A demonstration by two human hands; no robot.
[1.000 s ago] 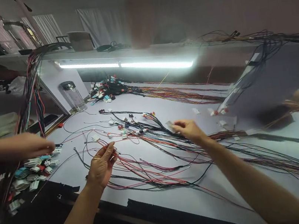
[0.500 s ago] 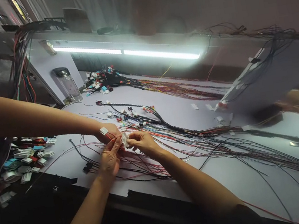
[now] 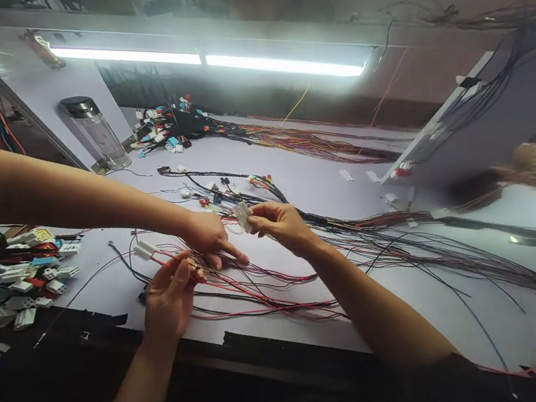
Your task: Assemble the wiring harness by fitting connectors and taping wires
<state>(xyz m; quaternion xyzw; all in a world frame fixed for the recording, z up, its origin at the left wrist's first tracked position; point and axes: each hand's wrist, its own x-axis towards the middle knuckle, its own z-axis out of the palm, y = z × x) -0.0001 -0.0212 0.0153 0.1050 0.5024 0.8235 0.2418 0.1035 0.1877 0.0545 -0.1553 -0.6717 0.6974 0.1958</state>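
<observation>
My left hand (image 3: 170,303) is closed on red wires (image 3: 232,280). A small white connector (image 3: 144,250) sticks up on red leads just above its fingers. Between the thumb and fingers of my right hand (image 3: 284,225) is a white connector housing (image 3: 243,217), lifted above the wires. A co-worker's hand (image 3: 210,233) reaches in from the left between my two hands, its index finger extended over the red and black wires. A dark connector (image 3: 144,298) lies partly hidden behind my left hand.
Loose connectors (image 3: 23,284) are heaped at the left. A glass bottle (image 3: 100,135) stands by the left panel. Wire bundles (image 3: 314,143) run along the back, and a taped black harness (image 3: 321,220) crosses the white table (image 3: 400,315). A lit tube lamp (image 3: 282,64) hangs above.
My right hand has moved up and right with the white housing, away from my left hand. My left hand has shifted left with the wires. The co-worker's finger now extends over the wires.
</observation>
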